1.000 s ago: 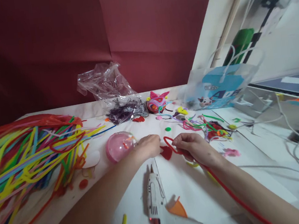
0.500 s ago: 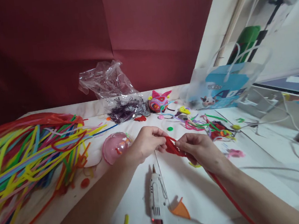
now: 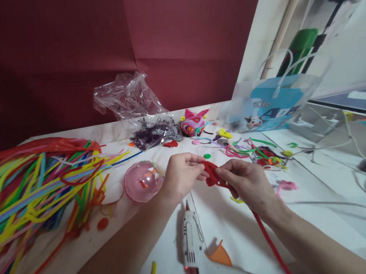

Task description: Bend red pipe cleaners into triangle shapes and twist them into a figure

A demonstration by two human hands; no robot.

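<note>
We see both hands meeting at a looped red piece [image 3: 211, 172]: the right hand [image 3: 250, 184] clamps its near end between thumb and forefinger, and the left hand [image 3: 183, 176] has its fingertips drawn together on the other end. We judge that the two-sided pinch keeps something so small and floppy steady. The left fingertips partly cover it, so we cannot make out how its folds join. Below the right fingers hangs a red strip [image 3: 270, 244], cut off by the lower edge; the palm hides whether it joins the loop. A yellow scrap [image 3: 236, 199] peeks out under that hand.

Nearer us than the fingers lies a glue gun [image 3: 191, 234], nozzle towards them, probably for easy reach; its handle runs out of view. Left of the left fingers, a pink dome [image 3: 142, 182] is partly covered by the wrist. Farther left, coloured strips [image 3: 42, 189] spread past the edge. Beyond the fingers, crinkled plastic [image 3: 132, 101] blurs the dark shreds [image 3: 152, 134] inside.
</note>
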